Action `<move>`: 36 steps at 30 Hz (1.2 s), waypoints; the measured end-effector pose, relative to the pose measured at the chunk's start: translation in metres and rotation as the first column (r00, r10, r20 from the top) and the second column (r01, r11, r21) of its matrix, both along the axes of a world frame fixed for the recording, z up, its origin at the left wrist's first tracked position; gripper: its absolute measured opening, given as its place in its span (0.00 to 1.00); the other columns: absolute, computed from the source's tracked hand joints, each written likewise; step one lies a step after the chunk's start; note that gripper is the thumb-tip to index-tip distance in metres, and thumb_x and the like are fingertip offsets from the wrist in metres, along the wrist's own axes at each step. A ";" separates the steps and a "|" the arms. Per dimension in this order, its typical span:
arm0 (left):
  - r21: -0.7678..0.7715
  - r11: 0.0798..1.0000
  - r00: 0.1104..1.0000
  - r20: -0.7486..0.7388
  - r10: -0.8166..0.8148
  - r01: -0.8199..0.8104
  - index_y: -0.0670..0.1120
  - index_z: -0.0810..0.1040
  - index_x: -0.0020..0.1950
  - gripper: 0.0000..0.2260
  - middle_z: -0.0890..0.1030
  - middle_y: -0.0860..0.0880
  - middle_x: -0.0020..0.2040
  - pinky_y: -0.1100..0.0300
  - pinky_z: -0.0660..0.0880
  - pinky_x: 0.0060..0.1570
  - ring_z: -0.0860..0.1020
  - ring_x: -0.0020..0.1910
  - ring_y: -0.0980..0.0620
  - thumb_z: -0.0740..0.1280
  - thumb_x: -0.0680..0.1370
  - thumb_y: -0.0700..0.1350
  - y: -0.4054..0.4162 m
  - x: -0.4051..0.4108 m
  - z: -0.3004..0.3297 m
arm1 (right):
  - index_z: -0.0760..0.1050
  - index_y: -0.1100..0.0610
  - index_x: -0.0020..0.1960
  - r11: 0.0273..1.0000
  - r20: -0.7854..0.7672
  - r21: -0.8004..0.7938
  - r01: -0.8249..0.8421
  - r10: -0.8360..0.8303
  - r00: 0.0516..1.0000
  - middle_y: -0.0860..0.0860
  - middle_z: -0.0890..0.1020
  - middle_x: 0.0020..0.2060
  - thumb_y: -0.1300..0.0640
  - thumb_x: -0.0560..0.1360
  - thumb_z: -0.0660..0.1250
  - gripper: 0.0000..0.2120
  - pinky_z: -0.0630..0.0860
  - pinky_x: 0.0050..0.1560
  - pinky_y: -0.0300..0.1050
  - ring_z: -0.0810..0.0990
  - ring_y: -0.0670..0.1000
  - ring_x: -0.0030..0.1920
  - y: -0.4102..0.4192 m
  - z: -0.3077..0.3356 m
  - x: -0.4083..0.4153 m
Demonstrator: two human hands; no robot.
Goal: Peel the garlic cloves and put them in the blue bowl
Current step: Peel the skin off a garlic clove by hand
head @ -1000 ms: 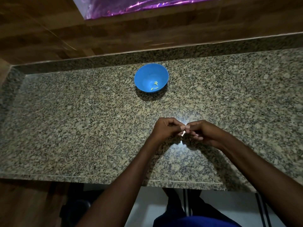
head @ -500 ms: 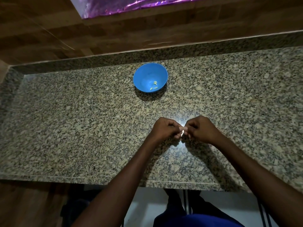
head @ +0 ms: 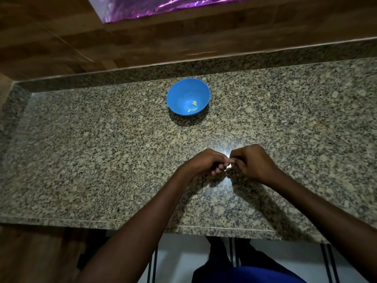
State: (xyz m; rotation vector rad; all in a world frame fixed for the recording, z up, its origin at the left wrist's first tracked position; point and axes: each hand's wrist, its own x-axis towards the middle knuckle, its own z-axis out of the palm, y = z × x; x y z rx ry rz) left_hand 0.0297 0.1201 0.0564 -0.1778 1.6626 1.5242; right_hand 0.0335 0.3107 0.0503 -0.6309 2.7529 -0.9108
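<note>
garlic clove (head: 228,165) almost fully buried between left hand (head: 206,162) and right hand (head: 252,163), only a pale sliver shows, can't tell peeled or not. pale bits (head: 192,107) in blue bowl (head: 177,92) too small to ID. purple sheet (head: 163,6) cut off at top edge. granite counter (head: 81,150) runs off left and right.

There is one blue bowl (head: 188,97) on one granite counter (head: 85,160). Inside the bowl lie three small pale pieces (head: 192,107). Two hands are in view, the left hand (head: 206,163) and the right hand (head: 252,161).
</note>
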 end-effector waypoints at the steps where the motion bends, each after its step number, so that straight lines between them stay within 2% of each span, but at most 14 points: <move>1: 0.039 0.999 0.997 0.074 0.031 -0.034 0.41 0.81 0.37 0.15 0.71 0.48 0.29 0.65 0.64 0.26 0.67 0.27 0.54 0.61 0.80 0.35 -0.001 0.001 0.000 | 0.78 0.54 0.34 0.999 -0.053 0.024 -0.020 0.022 0.998 0.49 0.78 0.26 0.61 0.73 0.67 0.09 0.67 0.29 0.41 0.72 0.48 0.26 -0.001 -0.002 0.003; 3: 0.070 0.995 0.986 0.153 0.064 -0.075 0.40 0.82 0.38 0.16 0.71 0.49 0.29 0.67 0.63 0.26 0.67 0.27 0.55 0.59 0.81 0.33 -0.001 0.002 0.001 | 0.77 0.54 0.34 0.997 -0.087 0.068 -0.047 0.053 0.995 0.51 0.78 0.26 0.60 0.71 0.63 0.08 0.68 0.29 0.43 0.73 0.51 0.26 -0.001 -0.004 0.008; 5: 0.031 0.999 0.996 0.075 0.040 -0.042 0.41 0.82 0.39 0.13 0.73 0.49 0.29 0.66 0.66 0.27 0.69 0.28 0.54 0.62 0.81 0.35 -0.001 0.005 0.001 | 0.77 0.53 0.33 0.997 -0.014 0.056 -0.056 0.057 0.998 0.50 0.77 0.25 0.60 0.73 0.65 0.10 0.68 0.30 0.43 0.74 0.51 0.27 0.001 0.000 0.005; 7: -0.031 1.000 0.996 -0.086 0.004 -0.007 0.40 0.82 0.41 0.09 0.77 0.48 0.30 0.65 0.69 0.29 0.73 0.29 0.54 0.66 0.81 0.38 0.000 0.008 0.001 | 0.78 0.53 0.32 0.989 0.297 -0.146 0.022 0.023 0.955 0.48 0.76 0.24 0.63 0.75 0.67 0.14 0.65 0.28 0.40 0.72 0.49 0.25 0.006 0.006 -0.003; 9: -0.104 0.994 0.964 -0.263 -0.050 0.024 0.40 0.83 0.42 0.09 0.79 0.48 0.31 0.63 0.71 0.31 0.74 0.29 0.53 0.68 0.80 0.42 0.000 0.011 0.004 | 0.80 0.58 0.33 0.915 0.630 -0.336 0.222 0.043 0.776 0.51 0.74 0.23 0.65 0.77 0.65 0.14 0.61 0.26 0.38 0.68 0.48 0.24 0.011 0.010 -0.007; 12: -0.254 0.965 0.851 -0.490 -0.189 0.067 0.46 0.82 0.37 0.12 0.77 0.54 0.26 0.64 0.66 0.29 0.71 0.25 0.58 0.70 0.80 0.47 0.001 0.012 0.010 | 0.77 0.60 0.35 0.845 0.830 -0.362 0.395 0.099 0.549 0.52 0.68 0.24 0.64 0.78 0.63 0.13 0.56 0.24 0.38 0.63 0.46 0.23 0.014 0.006 -0.008; 14: -0.353 0.934 0.752 -0.600 -0.274 0.059 0.49 0.82 0.36 0.11 0.75 0.56 0.25 0.64 0.64 0.28 0.69 0.24 0.60 0.70 0.79 0.45 0.004 0.009 0.011 | 0.75 0.60 0.35 0.783 0.906 -0.360 0.507 0.163 0.391 0.50 0.64 0.24 0.63 0.74 0.62 0.09 0.53 0.21 0.36 0.60 0.45 0.21 0.014 0.002 -0.009; 17: -0.532 0.846 0.566 -0.685 -0.458 0.042 0.46 0.85 0.41 0.08 0.81 0.51 0.31 0.61 0.64 0.31 0.72 0.27 0.55 0.69 0.78 0.44 0.007 0.007 0.009 | 0.73 0.62 0.36 0.657 0.939 -0.325 0.680 0.310 0.149 0.48 0.61 0.24 0.63 0.73 0.61 0.08 0.55 0.17 0.34 0.58 0.43 0.20 0.012 0.001 -0.011; 22: -0.634 0.773 0.465 -0.692 -0.552 -0.026 0.45 0.80 0.39 0.12 0.79 0.47 0.34 0.52 0.71 0.32 0.74 0.32 0.47 0.64 0.79 0.48 0.006 0.011 -0.002 | 0.72 0.60 0.35 0.566 0.912 -0.172 0.807 0.402 -0.087 0.47 0.61 0.24 0.64 0.75 0.59 0.10 0.54 0.17 0.33 0.60 0.43 0.19 0.008 -0.002 -0.011; 25: -0.615 0.783 0.441 -0.731 -0.520 -0.096 0.46 0.84 0.45 0.09 0.81 0.49 0.38 0.52 0.74 0.35 0.77 0.34 0.48 0.67 0.79 0.49 0.007 0.014 -0.008 | 0.70 0.60 0.38 0.506 0.907 -0.122 0.854 0.407 -0.112 0.47 0.62 0.23 0.66 0.74 0.58 0.08 0.53 0.17 0.34 0.60 0.44 0.18 0.008 -0.003 -0.009; 27: -0.560 0.820 0.473 -0.759 -0.448 -0.122 0.47 0.86 0.47 0.08 0.83 0.50 0.40 0.54 0.75 0.36 0.79 0.35 0.52 0.68 0.78 0.49 0.007 0.018 -0.013 | 0.69 0.59 0.39 0.482 0.918 -0.120 0.868 0.386 -0.088 0.47 0.62 0.23 0.65 0.76 0.56 0.08 0.52 0.19 0.34 0.60 0.44 0.18 0.008 -0.006 -0.006; 31: -0.377 0.907 0.616 -0.764 -0.191 -0.186 0.45 0.87 0.48 0.05 0.87 0.51 0.42 0.60 0.79 0.41 0.83 0.37 0.57 0.73 0.76 0.44 0.009 0.025 -0.021 | 0.69 0.60 0.38 0.526 0.952 -0.200 0.827 0.302 0.039 0.49 0.64 0.24 0.63 0.77 0.57 0.09 0.54 0.18 0.34 0.61 0.44 0.20 0.007 -0.009 0.000; 34: -0.282 0.926 0.694 -0.720 -0.032 -0.250 0.44 0.88 0.48 0.04 0.87 0.51 0.41 0.65 0.80 0.40 0.84 0.36 0.59 0.75 0.74 0.40 0.011 0.028 -0.022 | 0.72 0.61 0.38 0.593 0.965 -0.249 0.765 0.214 0.149 0.50 0.68 0.26 0.61 0.78 0.59 0.10 0.58 0.18 0.34 0.64 0.45 0.22 0.006 -0.008 0.002; 36: -0.222 0.931 0.746 -0.662 0.075 -0.291 0.45 0.88 0.48 0.05 0.87 0.51 0.39 0.63 0.80 0.38 0.84 0.36 0.57 0.76 0.74 0.39 0.011 0.029 -0.021 | 0.75 0.61 0.41 0.626 0.959 -0.282 0.727 0.183 0.215 0.51 0.72 0.28 0.62 0.81 0.57 0.13 0.61 0.20 0.33 0.66 0.45 0.24 0.006 -0.009 0.003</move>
